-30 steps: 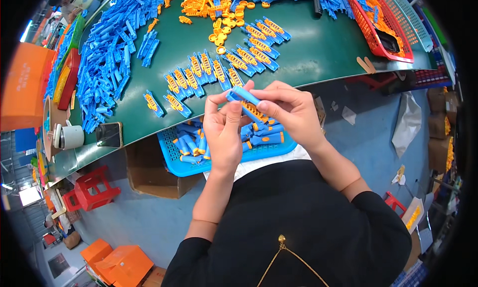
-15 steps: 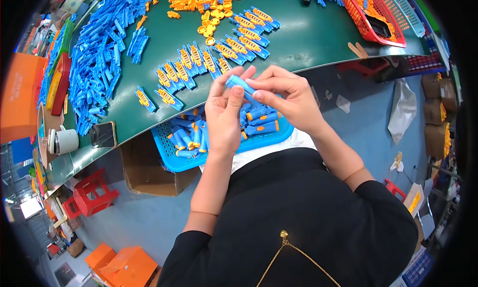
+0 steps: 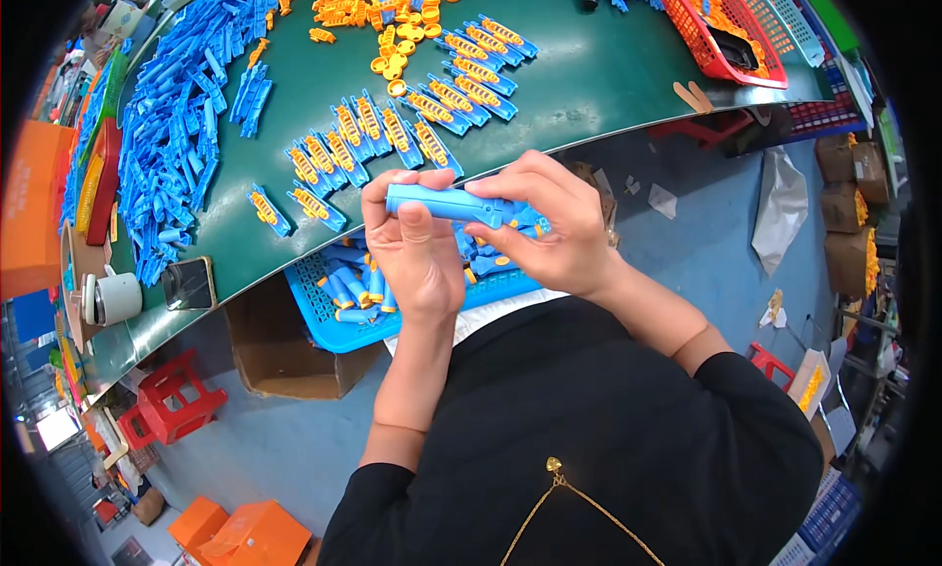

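Broad green surface (image 3: 608,85) up top, strewn with blue plastic pieces (image 3: 172,144) at left, orange rings (image 3: 378,17) and rows of blue-and-orange assembled parts (image 3: 392,134). Red basket (image 3: 731,22) at the far right corner. Below the edge, blue basket (image 3: 339,321) on the lap, loaded with finished pieces. Above it, held crosswise — blue plastic tube (image 3: 442,203). Left hand (image 3: 417,247) closed round its left end, thumb up the front; right hand (image 3: 545,223) pinching the right end — fingers curled over. Phone (image 3: 186,283) and white cup (image 3: 113,298) at lower left.
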Demonstrator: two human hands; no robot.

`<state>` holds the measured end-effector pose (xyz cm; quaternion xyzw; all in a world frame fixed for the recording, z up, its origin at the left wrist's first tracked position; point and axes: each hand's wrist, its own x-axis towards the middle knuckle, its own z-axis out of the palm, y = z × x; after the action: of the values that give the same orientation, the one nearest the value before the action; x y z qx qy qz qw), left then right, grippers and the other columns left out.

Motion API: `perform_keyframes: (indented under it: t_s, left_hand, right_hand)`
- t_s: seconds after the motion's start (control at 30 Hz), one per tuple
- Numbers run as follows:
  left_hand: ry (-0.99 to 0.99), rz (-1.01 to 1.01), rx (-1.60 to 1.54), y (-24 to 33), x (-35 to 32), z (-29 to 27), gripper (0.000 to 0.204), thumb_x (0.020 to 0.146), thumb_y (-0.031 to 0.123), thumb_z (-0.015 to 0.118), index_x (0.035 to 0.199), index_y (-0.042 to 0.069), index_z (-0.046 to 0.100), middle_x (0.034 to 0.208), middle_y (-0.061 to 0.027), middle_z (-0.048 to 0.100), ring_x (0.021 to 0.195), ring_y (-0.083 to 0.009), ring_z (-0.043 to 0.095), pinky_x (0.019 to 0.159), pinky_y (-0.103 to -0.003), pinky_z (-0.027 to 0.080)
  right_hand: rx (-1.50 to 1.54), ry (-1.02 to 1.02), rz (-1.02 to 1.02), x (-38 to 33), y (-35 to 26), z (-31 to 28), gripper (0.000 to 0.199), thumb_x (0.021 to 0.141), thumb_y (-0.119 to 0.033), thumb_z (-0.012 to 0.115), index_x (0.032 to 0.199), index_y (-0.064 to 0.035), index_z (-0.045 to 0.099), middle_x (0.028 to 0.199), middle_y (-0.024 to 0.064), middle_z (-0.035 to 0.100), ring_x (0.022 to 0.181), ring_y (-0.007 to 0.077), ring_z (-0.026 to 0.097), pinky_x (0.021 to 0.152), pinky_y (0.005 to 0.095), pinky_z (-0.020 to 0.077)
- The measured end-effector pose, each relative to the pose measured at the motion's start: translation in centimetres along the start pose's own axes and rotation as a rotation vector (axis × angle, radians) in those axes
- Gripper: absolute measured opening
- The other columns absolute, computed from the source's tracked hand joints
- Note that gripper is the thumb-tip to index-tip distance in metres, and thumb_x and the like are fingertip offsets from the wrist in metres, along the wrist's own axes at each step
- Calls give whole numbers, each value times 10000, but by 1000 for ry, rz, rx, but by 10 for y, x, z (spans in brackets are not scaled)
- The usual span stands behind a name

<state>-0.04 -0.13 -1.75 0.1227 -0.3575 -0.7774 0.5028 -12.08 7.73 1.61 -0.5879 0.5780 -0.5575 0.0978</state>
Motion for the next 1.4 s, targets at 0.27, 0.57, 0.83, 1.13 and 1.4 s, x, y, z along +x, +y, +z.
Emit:
perform_keyframes:
  t_s: [0.27,0.57,0.83,1.13,1.4]
  left_hand:
    - [-75,152,163,10,0,9,295,753,120,732,930,26,515,942,-165,620,926,-219,565,810,-332,469]
    - [-156,165,205,13,0,-4,307,791,165,701,1009,70,506,1037,-148,593,1005,-221,545,871,-356,461]
    - [-115,305,404,7,1,-9,317,737,80,737,972,46,527,962,-185,644,985,-276,587,859,-382,465]
    - [-2,53,176,9,0,-10,392,803,252,691,1055,33,486,1102,-124,549,837,-140,567,719,-239,489]
    - [-13,-45,40,19,-3,-6,313,822,108,662,1056,10,479,1015,-150,591,830,-136,598,696,-230,503]
  right_hand:
    - [336,-87,134,10,1,6,315,675,-39,747,956,13,613,955,115,627,871,195,609,733,274,487]
    - [499,-81,231,7,2,15,271,738,16,685,992,14,592,1056,135,602,914,177,599,756,283,497]
    - [1142,-59,799,8,8,7,199,795,1,645,980,32,579,1001,93,606,916,111,575,791,243,484]
    - [125,-181,-70,9,10,12,340,771,-69,687,1083,-24,559,982,110,597,884,134,585,693,276,511]
    - [319,-115,219,9,1,13,344,722,-113,734,1016,-11,588,902,94,621,757,169,604,662,275,504]
